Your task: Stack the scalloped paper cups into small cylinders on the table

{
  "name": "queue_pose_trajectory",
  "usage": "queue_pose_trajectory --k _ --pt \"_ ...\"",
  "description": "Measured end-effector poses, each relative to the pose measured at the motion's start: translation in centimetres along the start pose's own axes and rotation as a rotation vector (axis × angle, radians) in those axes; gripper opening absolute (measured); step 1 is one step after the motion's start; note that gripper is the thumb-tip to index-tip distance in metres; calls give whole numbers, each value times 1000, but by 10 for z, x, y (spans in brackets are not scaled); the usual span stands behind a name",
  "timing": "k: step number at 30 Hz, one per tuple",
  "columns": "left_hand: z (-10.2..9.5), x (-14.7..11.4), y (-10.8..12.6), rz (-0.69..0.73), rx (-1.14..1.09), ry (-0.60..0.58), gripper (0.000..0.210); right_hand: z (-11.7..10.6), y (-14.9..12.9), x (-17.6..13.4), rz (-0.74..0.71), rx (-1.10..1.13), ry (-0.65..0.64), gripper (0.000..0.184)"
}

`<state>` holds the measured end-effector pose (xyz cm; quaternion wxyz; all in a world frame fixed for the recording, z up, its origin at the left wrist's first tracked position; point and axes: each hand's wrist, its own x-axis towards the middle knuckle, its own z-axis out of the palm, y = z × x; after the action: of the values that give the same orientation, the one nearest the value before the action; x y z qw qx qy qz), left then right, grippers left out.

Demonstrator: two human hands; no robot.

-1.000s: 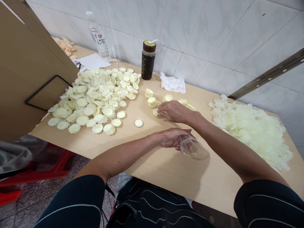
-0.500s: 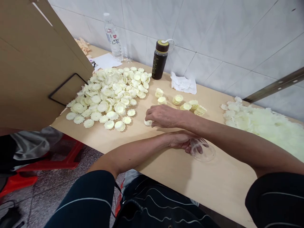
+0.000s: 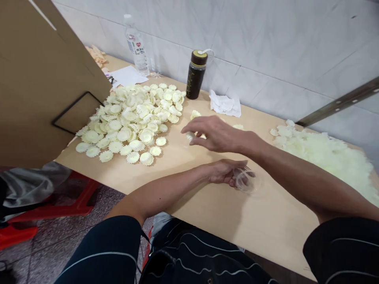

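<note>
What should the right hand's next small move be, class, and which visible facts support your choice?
Probably to carry the pale scalloped piece forward to the small stack: the right hand pinches that piece between thumb and fingers, and the stack stands just beyond. The left hand is occupied, holding the clear plastic cup.
</note>
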<state>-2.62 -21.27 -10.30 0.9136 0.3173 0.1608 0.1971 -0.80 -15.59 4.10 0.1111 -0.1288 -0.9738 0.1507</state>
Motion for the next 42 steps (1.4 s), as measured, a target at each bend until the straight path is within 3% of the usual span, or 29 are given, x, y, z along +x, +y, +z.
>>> queue_pose_trajectory --k 3,6,8,12,17,22,26,29,36,42 --pt "-2 0 4 -7 -96 29 51 -37 -12 -40 135 82 305 15" --pt "-3 0 8 9 -184 65 53 -58 -26 -89 374 77 606 10" --pt "-3 1 10 18 -209 70 55 -60 -35 -121 510 108 680 12" --pt "-2 2 12 85 -227 115 54 -44 -47 -168 540 77 598 21" --pt "0 3 11 151 -212 155 52 -18 -51 -190 414 -168 527 15" --pt "3 2 11 120 -165 167 54 -6 -40 -198 484 -305 384 35" --pt "5 0 11 116 -160 188 51 0 -38 -199 560 -320 339 41" --pt "6 0 12 118 -152 208 49 5 -40 -197 590 -259 328 35" --pt "8 -1 12 131 -101 225 50 8 -43 -188 626 -62 455 14" --pt "6 -1 12 132 -72 225 55 -1 -56 -187 543 -78 238 15"
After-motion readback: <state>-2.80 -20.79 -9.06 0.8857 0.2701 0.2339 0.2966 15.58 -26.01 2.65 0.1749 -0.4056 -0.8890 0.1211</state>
